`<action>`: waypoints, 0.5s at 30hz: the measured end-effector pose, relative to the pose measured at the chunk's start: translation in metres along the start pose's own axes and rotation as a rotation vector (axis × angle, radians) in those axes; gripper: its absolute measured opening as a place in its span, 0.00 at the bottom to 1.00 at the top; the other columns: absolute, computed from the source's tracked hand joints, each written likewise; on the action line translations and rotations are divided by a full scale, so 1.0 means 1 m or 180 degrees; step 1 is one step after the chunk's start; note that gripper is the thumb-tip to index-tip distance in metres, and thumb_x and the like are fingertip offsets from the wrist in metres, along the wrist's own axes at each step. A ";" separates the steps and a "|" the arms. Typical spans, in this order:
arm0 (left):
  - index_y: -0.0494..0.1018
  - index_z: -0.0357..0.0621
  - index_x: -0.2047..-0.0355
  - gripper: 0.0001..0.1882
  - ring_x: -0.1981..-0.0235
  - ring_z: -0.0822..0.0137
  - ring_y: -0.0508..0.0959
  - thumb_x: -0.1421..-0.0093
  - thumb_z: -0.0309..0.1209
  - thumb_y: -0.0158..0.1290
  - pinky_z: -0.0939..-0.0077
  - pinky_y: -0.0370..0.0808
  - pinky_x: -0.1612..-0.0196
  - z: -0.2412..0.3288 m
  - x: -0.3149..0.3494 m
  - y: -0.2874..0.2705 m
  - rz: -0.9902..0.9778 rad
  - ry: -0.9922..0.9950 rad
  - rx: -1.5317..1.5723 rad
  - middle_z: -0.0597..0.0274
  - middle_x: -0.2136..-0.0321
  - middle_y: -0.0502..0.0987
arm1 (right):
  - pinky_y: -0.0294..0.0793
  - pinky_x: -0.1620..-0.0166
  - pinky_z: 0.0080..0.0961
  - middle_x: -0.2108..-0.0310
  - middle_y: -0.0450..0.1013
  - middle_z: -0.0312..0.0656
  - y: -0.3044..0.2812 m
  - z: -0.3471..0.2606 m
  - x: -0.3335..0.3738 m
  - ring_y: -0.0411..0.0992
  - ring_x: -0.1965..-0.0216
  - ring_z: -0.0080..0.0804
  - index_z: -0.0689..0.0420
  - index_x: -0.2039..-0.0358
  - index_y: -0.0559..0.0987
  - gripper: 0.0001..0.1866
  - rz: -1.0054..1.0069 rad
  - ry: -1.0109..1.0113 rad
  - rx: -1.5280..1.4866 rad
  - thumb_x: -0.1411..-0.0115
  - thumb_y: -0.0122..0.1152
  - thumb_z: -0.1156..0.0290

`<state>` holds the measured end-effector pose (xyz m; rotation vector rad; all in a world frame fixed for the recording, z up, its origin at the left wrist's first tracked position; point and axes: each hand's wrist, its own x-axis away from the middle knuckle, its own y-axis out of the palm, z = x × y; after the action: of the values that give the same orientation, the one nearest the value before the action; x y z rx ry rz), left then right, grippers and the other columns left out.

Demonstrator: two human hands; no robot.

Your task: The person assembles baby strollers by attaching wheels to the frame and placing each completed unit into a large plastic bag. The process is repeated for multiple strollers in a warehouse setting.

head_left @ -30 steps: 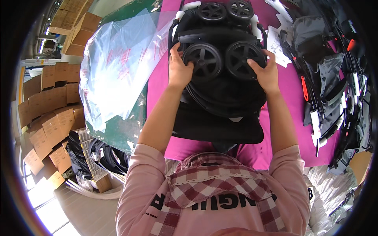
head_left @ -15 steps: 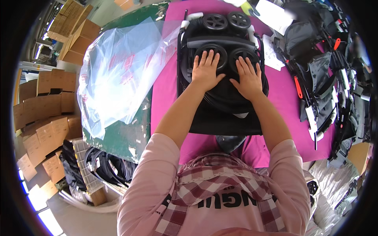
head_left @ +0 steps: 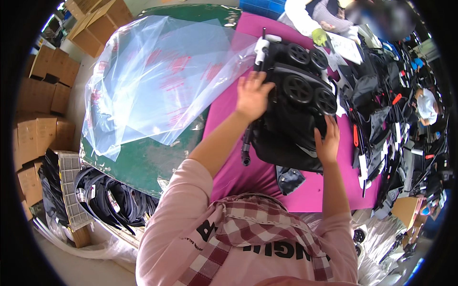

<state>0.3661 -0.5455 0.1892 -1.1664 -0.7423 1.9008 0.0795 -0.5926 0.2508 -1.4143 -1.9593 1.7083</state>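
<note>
The right hand [head_left: 327,145] is resting with parted fingers against the lower right side of a folded black stroller [head_left: 282,125], just below 1 of its 4 visible wheels [head_left: 298,89]. The stroller is lying between the 2 hands on a purple cloth [head_left: 334,193], wheels facing up. The left hand [head_left: 253,97] is showing blurred, its fingers spread loosely at the stroller's left edge; whether it is touching the frame there, I cannot tell. To the left, black hoops [head_left: 125,196] are sitting bunched beside a pale grid panel [head_left: 74,190]. A clear plastic bag [head_left: 143,81] is lying flat across a green tabletop [head_left: 138,174]. Farther left, cardboard boxes [head_left: 38,138] are standing stacked, their contents hidden. Beyond the cloth's far edge, a blue crate [head_left: 262,7] is standing, its inside hidden from view.
</note>
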 end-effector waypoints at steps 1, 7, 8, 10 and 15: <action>0.71 0.58 0.47 0.21 0.33 0.55 0.53 0.42 0.29 0.48 0.42 0.45 0.34 -0.034 0.012 -0.017 -0.0312 -0.0318 -0.0461 0.57 0.37 0.59 | 0.61 0.41 0.46 0.43 0.66 0.51 -0.008 -0.011 0.016 0.63 0.42 0.53 0.60 0.45 0.70 0.25 0.0148 -0.0141 -0.0189 0.44 0.60 0.73; 0.69 0.48 0.47 0.21 0.39 0.53 0.62 0.42 0.36 0.52 0.51 0.57 0.38 -0.229 0.191 -0.032 -0.0074 -0.1625 -0.0825 0.58 0.42 0.67 | 0.68 0.52 0.40 0.53 0.70 0.50 -0.018 -0.094 0.117 0.69 0.52 0.51 0.59 0.68 0.77 0.09 -0.0008 -0.0361 -0.0256 0.51 0.58 0.82; 0.72 0.46 0.54 0.16 0.43 0.51 0.66 0.42 0.35 0.53 0.51 0.61 0.42 -0.222 0.196 -0.038 -0.0011 -0.1825 -0.0459 0.57 0.47 0.70 | 0.68 0.52 0.40 0.53 0.70 0.50 -0.009 -0.105 0.125 0.69 0.51 0.50 0.59 0.69 0.77 0.08 -0.0127 -0.0281 -0.0451 0.52 0.59 0.82; 0.75 0.42 0.65 0.09 0.53 0.47 0.70 0.43 0.34 0.53 0.52 0.66 0.50 -0.216 0.209 -0.040 0.0022 -0.1551 -0.0344 0.55 0.59 0.75 | 0.69 0.52 0.40 0.55 0.71 0.49 -0.001 -0.135 0.125 0.69 0.52 0.50 0.60 0.70 0.77 0.08 -0.0313 -0.0190 -0.0813 0.53 0.60 0.82; 0.72 0.40 0.78 0.09 0.68 0.47 0.75 0.44 0.31 0.55 0.54 0.71 0.65 -0.133 0.189 -0.040 0.0549 -0.0528 0.0792 0.49 0.74 0.75 | 0.72 0.58 0.36 0.60 0.73 0.47 0.002 -0.155 0.088 0.73 0.60 0.46 0.61 0.68 0.78 0.08 -0.0512 -0.0796 -0.1378 0.51 0.60 0.83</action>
<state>0.4454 -0.3545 0.0793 -0.9510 -0.4852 2.1832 0.1372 -0.4247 0.2615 -1.1540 -2.6249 1.5111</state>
